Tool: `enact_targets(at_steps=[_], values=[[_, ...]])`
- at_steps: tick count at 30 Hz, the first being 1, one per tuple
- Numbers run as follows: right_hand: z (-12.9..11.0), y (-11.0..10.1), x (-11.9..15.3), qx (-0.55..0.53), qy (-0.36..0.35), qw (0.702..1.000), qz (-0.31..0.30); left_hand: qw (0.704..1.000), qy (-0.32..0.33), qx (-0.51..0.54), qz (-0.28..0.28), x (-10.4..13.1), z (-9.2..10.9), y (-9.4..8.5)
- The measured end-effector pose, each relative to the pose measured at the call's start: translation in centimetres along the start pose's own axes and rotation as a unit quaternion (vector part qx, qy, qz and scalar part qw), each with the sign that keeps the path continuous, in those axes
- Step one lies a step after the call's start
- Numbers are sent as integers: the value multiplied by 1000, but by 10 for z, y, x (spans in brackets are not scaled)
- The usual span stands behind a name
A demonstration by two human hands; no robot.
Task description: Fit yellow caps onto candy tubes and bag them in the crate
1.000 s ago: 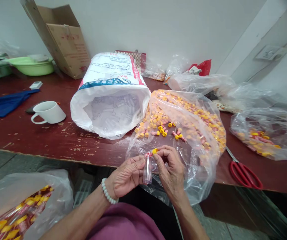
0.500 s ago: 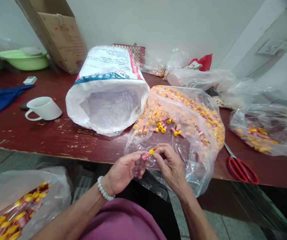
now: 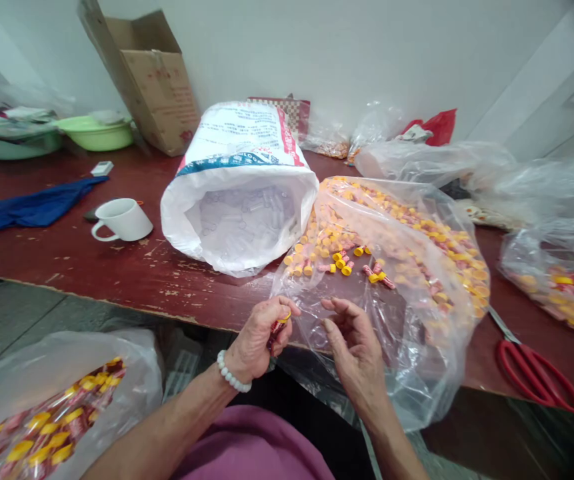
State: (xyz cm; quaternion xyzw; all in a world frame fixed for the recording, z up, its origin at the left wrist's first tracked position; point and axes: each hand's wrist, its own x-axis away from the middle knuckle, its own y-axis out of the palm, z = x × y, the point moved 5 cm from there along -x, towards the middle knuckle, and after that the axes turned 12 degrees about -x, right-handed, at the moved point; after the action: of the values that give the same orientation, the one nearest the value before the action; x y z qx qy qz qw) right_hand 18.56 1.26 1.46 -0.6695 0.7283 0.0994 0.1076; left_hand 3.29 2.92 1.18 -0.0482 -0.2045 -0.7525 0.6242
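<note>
My left hand point(image 3: 263, 333) is closed around a small red-patterned tube with a yellow cap point(image 3: 279, 325), mostly hidden by the fingers. Beside it, my right hand point(image 3: 355, 343) is held with thumb and fingers apart and nothing between them. Just beyond both hands lies a clear plastic bag point(image 3: 417, 373) full of similar yellow-capped pieces; several loose ones point(image 3: 343, 261) rest near its mouth. A white woven sack point(image 3: 239, 173) lies on its side with its mouth facing me, holding clear tubes point(image 3: 247, 217). At lower left, another plastic bag point(image 3: 137, 360) contains longer capped tubes point(image 3: 59, 427).
Red-handled scissors point(image 3: 539, 373) lie at the right table edge, near another bag of capped pieces point(image 3: 567, 287). On the left are a white mug point(image 3: 125, 220), blue cloth point(image 3: 31, 205), green basin point(image 3: 97, 135) and cardboard box point(image 3: 161, 100). The worn red table point(image 3: 177, 293) ends just before me.
My right hand has let go of the yellow cap and drawn away to the right. My left fingers have closed round the capped tube. The view has swung left.
</note>
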Motion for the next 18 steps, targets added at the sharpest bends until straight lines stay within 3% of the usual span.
enact_targets(at_steps=[3, 6, 8, 10, 12, 14, 16, 18], values=[[15, -17, -13, 37, 16, 999, -4, 996, 18, 47, 73, -4, 21, -40], [30, -48, -40, 168, 15, 985, 15, 979, 70, 46, 188, -16, 51, -96], [38, -70, -64, 288, -14, 957, 42, 953, 119, -28, 276, -26, 71, -130], [48, -84, -89, 401, -44, 914, 39, 912, 162, -174, 335, -38, 88, -152], [59, -92, -109, 486, -31, 873, 27, 853, 198, -361, 322, -54, 100, -160], [69, -96, -121, 526, 10, 850, 27, 762, 225, -549, 258, -70, 105, -157], [74, -97, -125, 531, 33, 846, 28, 661, 236, -688, 187, -83, 103, -153], [76, -93, -124, 520, 24, 854, 9, 601, 232, -753, 135, -91, 99, -152]])
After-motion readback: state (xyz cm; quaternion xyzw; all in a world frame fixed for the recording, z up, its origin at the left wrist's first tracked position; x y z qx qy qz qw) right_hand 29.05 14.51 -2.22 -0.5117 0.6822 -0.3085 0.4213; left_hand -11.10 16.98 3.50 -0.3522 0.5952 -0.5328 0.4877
